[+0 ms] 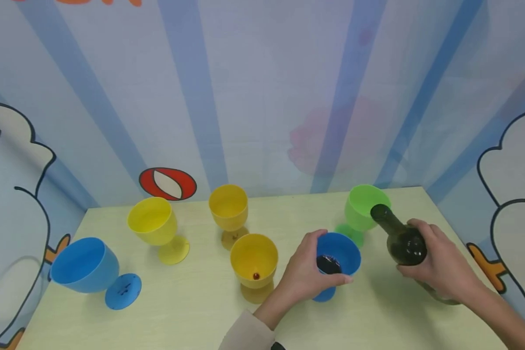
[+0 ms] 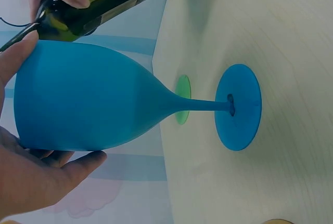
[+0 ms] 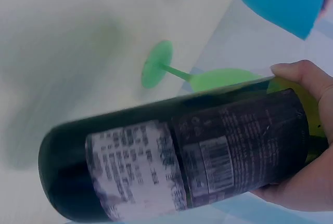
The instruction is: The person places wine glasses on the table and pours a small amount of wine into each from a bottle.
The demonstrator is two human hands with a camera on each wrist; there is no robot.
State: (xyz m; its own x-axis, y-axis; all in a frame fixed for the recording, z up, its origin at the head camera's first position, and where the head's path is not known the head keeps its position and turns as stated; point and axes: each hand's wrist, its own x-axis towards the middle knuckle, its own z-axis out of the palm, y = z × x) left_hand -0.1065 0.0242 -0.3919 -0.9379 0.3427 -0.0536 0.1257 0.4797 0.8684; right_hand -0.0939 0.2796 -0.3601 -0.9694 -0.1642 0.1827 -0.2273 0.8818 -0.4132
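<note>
My left hand grips the bowl of a blue goblet near its rim, with thumb and fingers on opposite sides. Dark liquid shows inside that bowl. In the left wrist view, the goblet's round foot is at the tabletop. My right hand holds a dark green wine bottle around its shoulder. The bottle is tilted, its mouth pointing up and left toward the blue goblet. Printed labels cover its side in the right wrist view. Behind the bottle's neck stands a green goblet, partly hidden.
Left of my hands stand an orange-yellow goblet with a dark red drop inside and another behind it. Farther left are a yellow goblet and a second blue goblet. A printed backdrop rises behind the table.
</note>
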